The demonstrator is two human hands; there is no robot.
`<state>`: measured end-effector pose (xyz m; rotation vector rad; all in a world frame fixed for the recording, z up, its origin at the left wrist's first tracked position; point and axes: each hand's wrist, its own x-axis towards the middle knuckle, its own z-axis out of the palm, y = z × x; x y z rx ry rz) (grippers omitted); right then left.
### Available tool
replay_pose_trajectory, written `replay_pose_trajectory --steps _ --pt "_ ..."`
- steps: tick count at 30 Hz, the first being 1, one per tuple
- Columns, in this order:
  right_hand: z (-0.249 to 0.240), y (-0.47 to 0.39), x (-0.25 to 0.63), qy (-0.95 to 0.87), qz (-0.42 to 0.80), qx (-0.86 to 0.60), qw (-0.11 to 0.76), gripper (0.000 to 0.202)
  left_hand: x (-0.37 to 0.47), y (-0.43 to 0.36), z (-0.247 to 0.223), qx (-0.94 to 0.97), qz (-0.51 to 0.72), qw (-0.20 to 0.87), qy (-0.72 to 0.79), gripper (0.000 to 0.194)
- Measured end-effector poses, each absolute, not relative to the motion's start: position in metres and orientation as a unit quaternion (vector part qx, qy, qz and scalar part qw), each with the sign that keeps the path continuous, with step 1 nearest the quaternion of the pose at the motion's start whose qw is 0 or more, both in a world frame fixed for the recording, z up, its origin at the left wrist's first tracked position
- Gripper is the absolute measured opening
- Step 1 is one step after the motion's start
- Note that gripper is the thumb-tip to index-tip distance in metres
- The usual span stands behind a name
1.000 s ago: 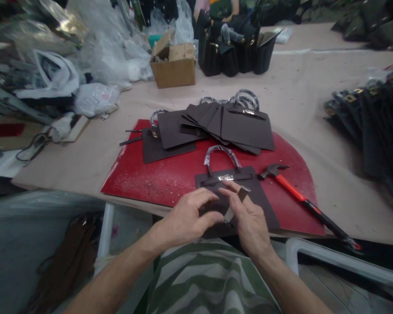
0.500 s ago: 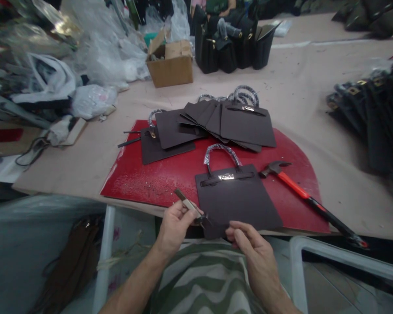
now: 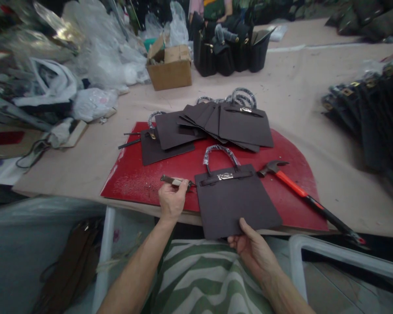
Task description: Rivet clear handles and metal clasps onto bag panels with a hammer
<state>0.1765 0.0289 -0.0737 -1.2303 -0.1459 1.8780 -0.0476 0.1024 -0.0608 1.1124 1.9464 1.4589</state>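
A dark brown bag panel [image 3: 236, 203] lies at the front of the red board [image 3: 131, 183], with a plastic-wrapped handle and a metal clasp [image 3: 225, 176] at its top. My left hand [image 3: 173, 198] grips a small tool [image 3: 170, 179] with a brown end and a pale middle; its dark tip points at the panel's upper left edge. My right hand [image 3: 249, 244] pinches the panel's lower edge, thumb on top and fingers underneath. More panels [image 3: 245, 126] are fanned out behind, also with wrapped handles.
A claw hammer [image 3: 291, 183] with a red and black handle lies right of the panel. Black bags [image 3: 229, 48] and a cardboard box [image 3: 170, 69] stand farther back. Dark pieces [image 3: 373, 113] are piled at right. A person [image 3: 216, 8] is beyond the bags.
My left hand has moved up with the tool, from the panel's lower left corner to its upper left edge. My right hand has taken hold of the panel's lower edge.
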Motion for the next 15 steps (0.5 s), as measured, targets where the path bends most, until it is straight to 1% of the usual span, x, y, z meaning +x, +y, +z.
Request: replay_pose_trajectory --steps 2,6,8,10,12,15 --pt "-0.076 0.033 0.173 -0.087 0.734 -0.512 0.437 0.034 -0.045 0.103 -0.063 0.411 0.549 0.217 0.694 0.02" --pt "-0.082 0.027 0.164 -0.103 0.709 -0.535 0.448 0.037 -0.044 0.096 -0.068 0.419 0.603 0.272 0.622 0.022" --pt "-0.085 0.021 0.161 -0.094 0.708 -0.53 0.458 0.044 -0.048 0.091 -0.07 0.458 0.592 0.291 0.596 0.021" --pt "-0.088 0.016 0.159 -0.091 0.711 -0.524 0.459 0.048 -0.053 0.086 -0.071 0.508 0.562 0.288 0.585 0.022" --pt "-0.089 0.014 0.159 -0.096 0.712 -0.525 0.457 0.047 -0.06 0.084 -0.072 0.559 0.531 0.266 0.579 0.023" --pt "-0.09 0.013 0.16 -0.102 0.707 -0.531 0.455 0.045 -0.07 0.086 -0.075 0.627 0.511 0.226 0.543 0.018"
